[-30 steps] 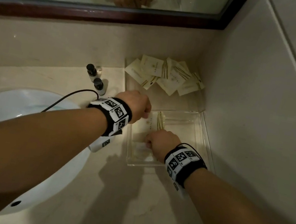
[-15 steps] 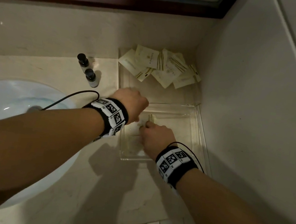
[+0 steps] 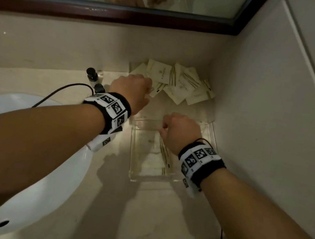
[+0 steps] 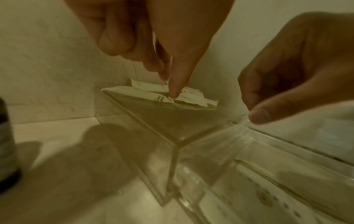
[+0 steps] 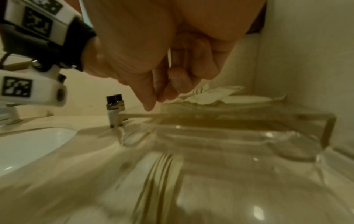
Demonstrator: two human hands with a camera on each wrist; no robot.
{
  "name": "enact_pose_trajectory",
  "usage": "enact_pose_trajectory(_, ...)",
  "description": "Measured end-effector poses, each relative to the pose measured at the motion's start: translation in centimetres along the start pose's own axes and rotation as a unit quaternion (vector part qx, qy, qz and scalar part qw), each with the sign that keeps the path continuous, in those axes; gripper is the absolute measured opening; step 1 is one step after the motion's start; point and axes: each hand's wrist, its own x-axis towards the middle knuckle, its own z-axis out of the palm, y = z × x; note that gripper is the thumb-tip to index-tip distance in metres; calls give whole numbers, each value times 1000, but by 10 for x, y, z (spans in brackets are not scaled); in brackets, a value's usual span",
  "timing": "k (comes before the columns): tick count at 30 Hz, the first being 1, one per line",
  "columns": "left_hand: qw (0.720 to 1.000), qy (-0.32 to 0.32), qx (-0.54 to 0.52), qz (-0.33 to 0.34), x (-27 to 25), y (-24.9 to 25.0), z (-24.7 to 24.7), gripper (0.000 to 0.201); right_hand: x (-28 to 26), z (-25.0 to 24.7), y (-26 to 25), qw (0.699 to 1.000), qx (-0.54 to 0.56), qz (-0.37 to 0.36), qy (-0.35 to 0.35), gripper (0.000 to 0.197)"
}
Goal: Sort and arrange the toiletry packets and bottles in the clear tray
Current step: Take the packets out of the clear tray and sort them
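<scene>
A clear tray stands on the counter by the right wall, with cream, gold-striped packets lying flat in it. More packets lie in a loose pile behind it at the back wall. My left hand reaches to the pile's left edge. In the left wrist view its thumb and forefinger point down together at the pile; whether they pinch a packet is unclear. My right hand hovers over the tray's back part, fingers curled against the thumb, holding nothing. Two small dark-capped bottles stand left of the pile.
A white sink fills the counter to the left of the tray. The right wall runs close along the tray. A dark-framed mirror hangs above the back wall. A black cable trails from my left wristband.
My left hand has left the tray and moved back to the packet pile. My right hand has lifted off the packets in the tray and shifted toward its far end.
</scene>
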Motion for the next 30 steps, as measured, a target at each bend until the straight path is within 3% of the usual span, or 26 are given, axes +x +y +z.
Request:
enact_pose_trajectory(6,999,-19,18,-22,22,-7,-9,31,53,-47,12,998,-23,46,35,28)
enact_pose_trajectory(12,997,-57,0,-48,32,-10,-13,36,100,-70,5,997,-63,41,35,39)
enact_pose_trajectory(18,995,-62,-21,-71,36,-23,-20,38,125,-68,-6,995,-100,22,8,44)
enact_pose_trajectory(30,993,-56,-71,-71,42,-47,-10,35,145,-58,-14,990,-129,35,-44,30)
